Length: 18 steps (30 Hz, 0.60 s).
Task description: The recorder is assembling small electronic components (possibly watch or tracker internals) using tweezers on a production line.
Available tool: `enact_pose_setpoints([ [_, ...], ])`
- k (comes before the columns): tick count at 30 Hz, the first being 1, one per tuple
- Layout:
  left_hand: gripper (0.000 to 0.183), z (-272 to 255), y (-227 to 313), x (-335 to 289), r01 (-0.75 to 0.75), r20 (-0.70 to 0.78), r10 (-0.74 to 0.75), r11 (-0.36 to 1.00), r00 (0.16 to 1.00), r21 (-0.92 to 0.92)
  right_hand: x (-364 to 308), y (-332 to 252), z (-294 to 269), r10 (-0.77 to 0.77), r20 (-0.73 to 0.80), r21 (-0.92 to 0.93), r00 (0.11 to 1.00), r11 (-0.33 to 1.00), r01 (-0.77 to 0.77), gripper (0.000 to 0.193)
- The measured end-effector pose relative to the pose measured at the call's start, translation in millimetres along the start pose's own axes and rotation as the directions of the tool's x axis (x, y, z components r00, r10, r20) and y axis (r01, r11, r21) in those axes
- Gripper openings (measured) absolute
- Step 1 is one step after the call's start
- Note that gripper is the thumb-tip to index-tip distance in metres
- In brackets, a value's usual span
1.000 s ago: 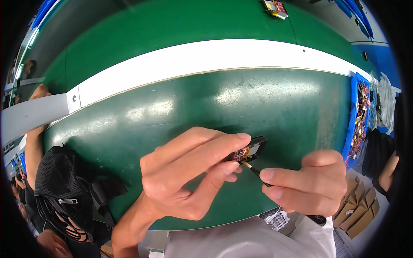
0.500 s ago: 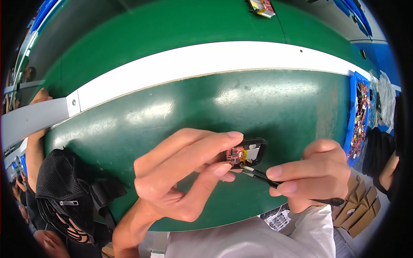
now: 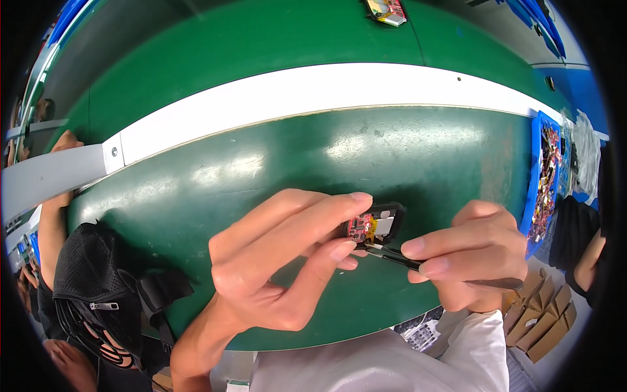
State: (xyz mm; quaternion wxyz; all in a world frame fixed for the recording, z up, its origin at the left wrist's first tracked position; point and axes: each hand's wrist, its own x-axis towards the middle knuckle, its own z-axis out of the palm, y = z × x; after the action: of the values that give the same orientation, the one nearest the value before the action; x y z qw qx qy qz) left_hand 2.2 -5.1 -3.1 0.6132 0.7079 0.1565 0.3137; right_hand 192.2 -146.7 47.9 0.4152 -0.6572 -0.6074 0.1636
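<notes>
My left hand (image 3: 281,261) grips a small black plastic housing (image 3: 396,217) by its left end, thumb below and fingers above. Inside the housing lie a red circuit board (image 3: 359,228), a strip of yellow tape and a silver block. Between the thumb and fingers of my right hand (image 3: 470,255) is a pair of black tweezers (image 3: 398,259). Their pale tips touch or nearly touch the lower edge of the housing, close to my left thumb. Whether the tips pinch anything is too small to tell.
A similar unit (image 3: 387,12) lies on the green belt beyond the white rail (image 3: 313,85). At right stands a blue tray (image 3: 532,189) full of small red boards. A black mesh bag (image 3: 88,274) sits at left, near another person's arm. Cardboard boxes (image 3: 542,313) stand at lower right.
The unit on the belt has shifted slightly left. My left hand and the housing have moved a little; the tweezers' tips have moved slightly up along the housing's edge.
</notes>
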Motion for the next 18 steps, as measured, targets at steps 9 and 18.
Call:
enact_pose_setpoints([
  [9, 0.031, 2, 4, -1, 0.115, -0.013, -0.115, 0.993, 0.993, -0.031, 0, 1, 7, 0.074, -0.153, 0.114, 0.985, 0.992, -0.057, 0.018],
  [18, 0.033, 1, 5, 2, 0.129, -0.001, -0.130, 0.988, 0.992, -0.083, -2, -3, 5, 0.047, -0.113, 0.024, 0.993, 0.999, -0.044, 0.016],
])
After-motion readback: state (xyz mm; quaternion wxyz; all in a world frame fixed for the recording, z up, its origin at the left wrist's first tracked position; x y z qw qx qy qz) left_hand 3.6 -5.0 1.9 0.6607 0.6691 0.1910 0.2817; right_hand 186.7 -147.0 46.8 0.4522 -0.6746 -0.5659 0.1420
